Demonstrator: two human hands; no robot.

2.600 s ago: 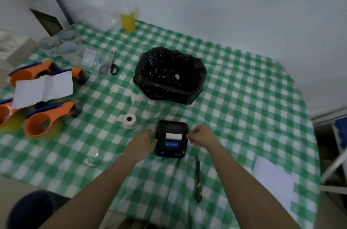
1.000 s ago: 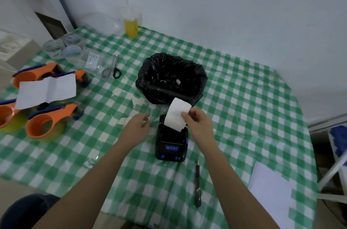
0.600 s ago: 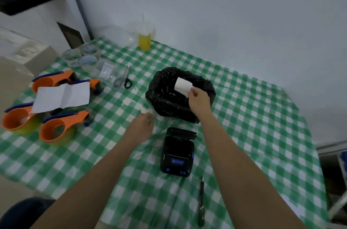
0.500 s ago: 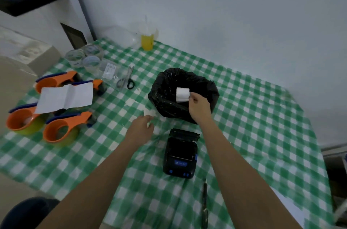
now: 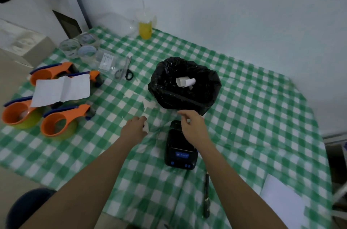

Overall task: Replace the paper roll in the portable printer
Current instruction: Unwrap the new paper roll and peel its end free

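Observation:
The black portable printer [image 5: 181, 151] lies on the green checked tablecloth, its lid end partly hidden under my right hand [image 5: 193, 125]. That hand hovers over the printer's far end with fingers apart and nothing in it. The old curled paper strip [image 5: 185, 81] lies inside the black-lined bin [image 5: 167, 93] just beyond the printer. My left hand [image 5: 135, 127] rests left of the printer, its fingers closed around a small white paper roll [image 5: 146, 127], of which only an edge shows.
Several orange tape dispensers [image 5: 60, 121] and a folded white sheet [image 5: 61, 90] sit at the left. Scissors [image 5: 126, 71], clear tape rolls [image 5: 78, 46] and a yellow cup [image 5: 145, 29] stand farther back. A pen [image 5: 206, 195] and white paper [image 5: 281, 200] lie near the front right.
My right hand pulled the old paper out of the printer, dropped it into the bin and came back over the printer. My left hand closed on the new roll.

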